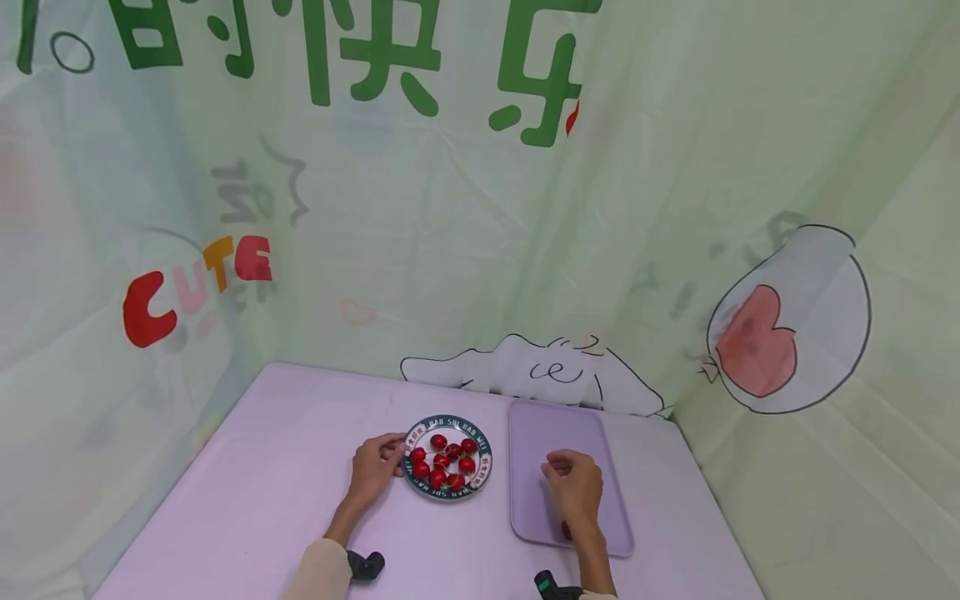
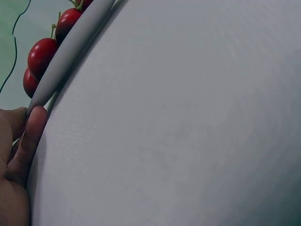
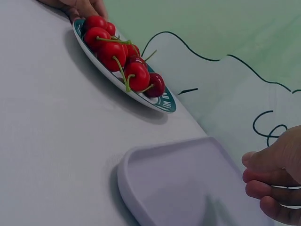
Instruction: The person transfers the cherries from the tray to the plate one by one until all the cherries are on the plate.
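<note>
A round plate [image 1: 412, 485] with a dark green lettered rim holds several red cherries [image 3: 113, 54] with green stems. My left hand [image 1: 372, 471] pinches its left rim, thumb [image 2: 19, 115] above and a finger [image 2: 35, 127] along the outer edge. In the right wrist view the plate looks tilted. Over the lilac tray [image 1: 551, 429] hovers my right hand [image 1: 576, 487], its fingers loosely curled, with nothing visible between them. Below the right wrist, a dark red cherry [image 1: 566, 530] lies near the tray's front edge, partly hidden by the arm.
The plate and tray sit side by side on a pale pink table [image 1: 315, 433]. Behind and beside the table hangs a printed curtain [image 1: 450, 250]. Dark wrist-worn devices [image 1: 366, 566] are on both arms.
</note>
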The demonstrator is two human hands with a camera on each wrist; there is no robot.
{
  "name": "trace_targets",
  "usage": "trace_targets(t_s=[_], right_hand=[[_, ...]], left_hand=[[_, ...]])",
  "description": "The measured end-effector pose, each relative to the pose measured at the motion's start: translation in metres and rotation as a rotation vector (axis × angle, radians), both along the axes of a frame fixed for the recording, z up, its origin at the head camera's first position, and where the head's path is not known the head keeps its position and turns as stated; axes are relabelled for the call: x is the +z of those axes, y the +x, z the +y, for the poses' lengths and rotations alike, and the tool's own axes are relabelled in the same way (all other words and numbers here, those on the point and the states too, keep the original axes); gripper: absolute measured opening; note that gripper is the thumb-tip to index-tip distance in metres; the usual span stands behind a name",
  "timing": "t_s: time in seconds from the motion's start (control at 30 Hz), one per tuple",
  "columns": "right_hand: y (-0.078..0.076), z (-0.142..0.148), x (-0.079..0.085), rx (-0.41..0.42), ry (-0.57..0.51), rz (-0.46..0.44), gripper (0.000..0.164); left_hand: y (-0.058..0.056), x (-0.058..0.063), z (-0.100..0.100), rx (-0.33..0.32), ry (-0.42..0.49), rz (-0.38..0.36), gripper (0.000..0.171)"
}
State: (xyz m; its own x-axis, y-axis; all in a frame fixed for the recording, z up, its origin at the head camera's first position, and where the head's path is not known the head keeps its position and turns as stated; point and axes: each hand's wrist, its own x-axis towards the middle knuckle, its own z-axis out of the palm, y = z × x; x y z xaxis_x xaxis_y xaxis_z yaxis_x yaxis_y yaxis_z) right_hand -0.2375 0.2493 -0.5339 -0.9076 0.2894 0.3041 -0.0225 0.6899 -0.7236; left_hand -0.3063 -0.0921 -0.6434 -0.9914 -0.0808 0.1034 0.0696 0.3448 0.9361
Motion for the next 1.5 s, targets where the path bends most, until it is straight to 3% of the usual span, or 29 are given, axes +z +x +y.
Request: trace_targets(t_s=[0.2,0.53,0.97,1.17,1.5], right_hand=[[0.003,0.013,-0.003,-0.084,0.006,-0.075,0.01],[0.008,0.025,-0.01,-0.139,-0.002,-0.085,0.013],[0.023,0.029,-0.007,-0.205,-0.008,-0.203,0.012],[0.024,0.031,-0.008,-0.208,-0.006,-0.263,0.013],[0.035,0.025,-0.001,-0.191,0.01,-0.279,0.017]], left_hand=[[-0.002,-0.001,0.0,0.007,-0.004,-0.009,0.031],[0.003,0.005,-0.001,0.005,0.001,0.011,0.031],[0.003,0.005,0.0,0.005,-0.009,0.005,0.031],[0.006,0.01,0.0,0.0,0.001,-0.003,0.032],[0.004,0.003,0.001,0.005,-0.002,0.016,0.03]])
